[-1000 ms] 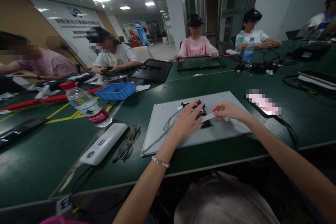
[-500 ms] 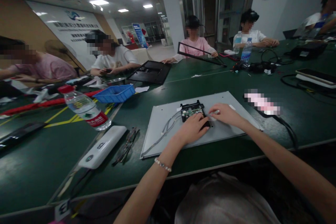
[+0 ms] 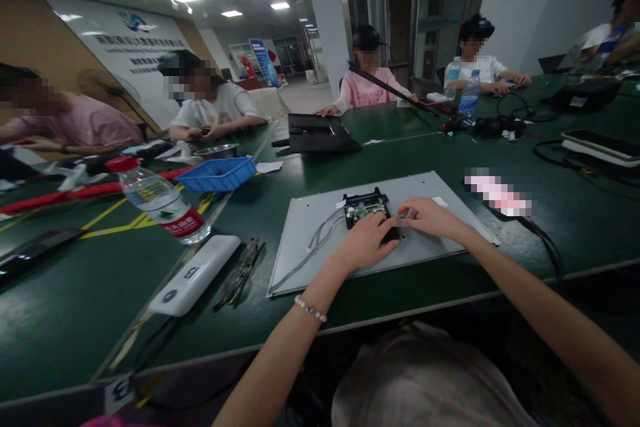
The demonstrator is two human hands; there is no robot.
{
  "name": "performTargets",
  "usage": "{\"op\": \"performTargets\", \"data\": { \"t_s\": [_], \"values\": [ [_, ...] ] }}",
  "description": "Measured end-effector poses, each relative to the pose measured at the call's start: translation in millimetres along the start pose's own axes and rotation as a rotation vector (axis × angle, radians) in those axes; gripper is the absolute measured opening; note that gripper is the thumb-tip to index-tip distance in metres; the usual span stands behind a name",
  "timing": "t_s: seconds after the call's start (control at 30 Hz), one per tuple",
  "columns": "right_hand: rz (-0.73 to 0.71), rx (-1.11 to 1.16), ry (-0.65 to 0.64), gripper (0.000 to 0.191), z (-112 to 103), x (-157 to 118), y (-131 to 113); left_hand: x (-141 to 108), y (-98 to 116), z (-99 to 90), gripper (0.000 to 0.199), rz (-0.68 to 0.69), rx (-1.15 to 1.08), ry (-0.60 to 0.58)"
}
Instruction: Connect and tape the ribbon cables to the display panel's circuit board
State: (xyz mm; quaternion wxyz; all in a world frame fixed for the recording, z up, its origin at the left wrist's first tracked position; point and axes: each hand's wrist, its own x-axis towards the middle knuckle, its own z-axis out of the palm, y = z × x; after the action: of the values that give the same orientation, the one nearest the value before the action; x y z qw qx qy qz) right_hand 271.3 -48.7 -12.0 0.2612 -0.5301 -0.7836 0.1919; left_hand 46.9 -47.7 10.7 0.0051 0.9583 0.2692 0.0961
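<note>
A flat grey panel, like the back of a display, lies on the green table in front of me. On it sits a black bracket with a green circuit board. Grey cables run from the board's left side toward the panel's near left corner. My left hand rests over the near part of the bracket, fingers stretched out and apart. At the bracket's right edge my right hand pinches something small and pale, too unclear to name. Its fingertips are close to those of my left hand.
To the left are a white power bank, eyeglasses, a water bottle and a blue tray. A blurred-out phone with a cable lies right. Across the table a person in pink handles a black panel.
My right fingers have shifted slightly at the bracket's edge, while my left hand stays in place. Across the table, the black panel has moved right and been tilted up; the black frame has turned.
</note>
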Motion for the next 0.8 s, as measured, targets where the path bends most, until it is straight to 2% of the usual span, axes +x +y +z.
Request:
{"op": "performTargets", "data": {
  "t_s": [0.13, 0.33, 0.4, 0.5, 0.63, 0.73, 0.8],
  "values": [
    [0.066, -0.006, 0.042, 0.021, -2, 0, 10, 0, -1, 3.8, 0.054, -0.014, -0.008, 0.013],
    [0.081, 0.195, 0.003, 0.019, 1, 3, 14, 0, 0, 3.7, 0.056, -0.003, 0.031, 0.018],
    [0.071, 0.258, 0.045, 0.019, -2, 4, 15, 0, 1, 0.4, 0.054, -0.001, 0.079, 0.018],
    [0.087, 0.276, 0.189, 0.022, -12, 4, 19, 0, 2, -4.5, 0.049, 0.014, 0.172, 0.033],
    [0.207, 0.034, 0.405, 0.022, -26, 0, 33, 0, 3, -6.3, 0.045, 0.055, 0.249, 0.061],
    [0.322, -0.266, 0.379, 0.025, -29, -5, 46, -1, 4, -5.6, 0.042, 0.1, 0.272, 0.06],
    [0.345, -0.4, 0.341, 0.03, -28, -8, 52, -2, 4, -5.8, 0.041, 0.137, 0.276, 0.064]
  ]
}}
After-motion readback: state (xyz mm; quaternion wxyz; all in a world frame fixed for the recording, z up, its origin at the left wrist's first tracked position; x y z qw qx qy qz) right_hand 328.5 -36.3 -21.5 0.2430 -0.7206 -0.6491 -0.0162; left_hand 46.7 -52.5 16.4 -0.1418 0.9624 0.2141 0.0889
